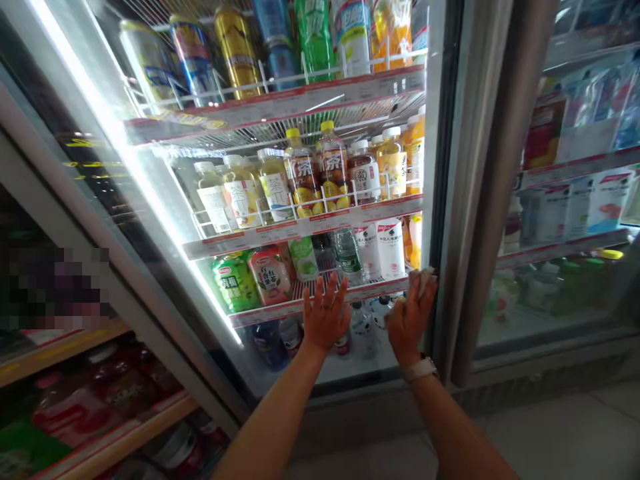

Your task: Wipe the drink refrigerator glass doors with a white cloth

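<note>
My left hand (327,319) has its fingers spread, palm toward the lit drinks cooler, in front of the lower shelf edge (280,308). Whether it touches glass I cannot tell. To its right, my right hand (413,321) is closed round a crumpled whitish cloth or tissue (426,279), near the cooler's dark right door edge (440,247). A band circles the right wrist. Behind my hands stand a clear bottle (349,257), white cartons (390,248), a red tea carton (270,275) and a green carton (235,283).
Upper shelves hold tea bottles (333,163), cans (236,50) and a green bottle (314,40). A metal frame (480,200) separates a second cooler of drinks (610,200) at right. Wooden shelves (125,440) with bottles stand at lower left. Tiled floor (565,427) lies below.
</note>
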### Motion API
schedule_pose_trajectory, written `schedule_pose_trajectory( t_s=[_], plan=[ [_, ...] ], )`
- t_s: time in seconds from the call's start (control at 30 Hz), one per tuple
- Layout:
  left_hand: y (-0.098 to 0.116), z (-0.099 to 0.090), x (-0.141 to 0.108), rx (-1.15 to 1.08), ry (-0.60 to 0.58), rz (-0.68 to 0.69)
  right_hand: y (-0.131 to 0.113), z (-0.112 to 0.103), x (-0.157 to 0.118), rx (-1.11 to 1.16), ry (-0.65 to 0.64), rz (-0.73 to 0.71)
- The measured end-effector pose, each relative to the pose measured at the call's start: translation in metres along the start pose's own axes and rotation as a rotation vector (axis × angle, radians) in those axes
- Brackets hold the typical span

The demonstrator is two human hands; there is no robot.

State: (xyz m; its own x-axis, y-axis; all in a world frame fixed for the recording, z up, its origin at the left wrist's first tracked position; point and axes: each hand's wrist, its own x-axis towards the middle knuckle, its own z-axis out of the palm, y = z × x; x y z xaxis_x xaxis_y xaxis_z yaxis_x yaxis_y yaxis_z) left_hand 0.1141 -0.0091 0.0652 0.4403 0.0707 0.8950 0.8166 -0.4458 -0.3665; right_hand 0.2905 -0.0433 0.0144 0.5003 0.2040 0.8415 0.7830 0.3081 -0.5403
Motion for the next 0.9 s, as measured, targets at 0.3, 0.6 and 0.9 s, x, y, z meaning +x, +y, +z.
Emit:
schedule_pose_trajectory(
  t_s=[0.3, 0.6, 0.9],
  plan=[
    [-0.004, 0.008, -0.007, 0.084, 0.015, 0.014, -0.091, 0.045, -0.050, 0.175, -0.107, -0.121],
    [0.000, 0.001, -0.004, 0.024, -0.055, -0.002, -0.053, 0.030, -0.038, 0.100, -0.174, -0.357],
    [-0.056, -0.042, -0.023, 0.000, -0.040, 0.027, -0.010, 0.006, 0.002, 0.017, 0.017, -0.219]
  ],
)
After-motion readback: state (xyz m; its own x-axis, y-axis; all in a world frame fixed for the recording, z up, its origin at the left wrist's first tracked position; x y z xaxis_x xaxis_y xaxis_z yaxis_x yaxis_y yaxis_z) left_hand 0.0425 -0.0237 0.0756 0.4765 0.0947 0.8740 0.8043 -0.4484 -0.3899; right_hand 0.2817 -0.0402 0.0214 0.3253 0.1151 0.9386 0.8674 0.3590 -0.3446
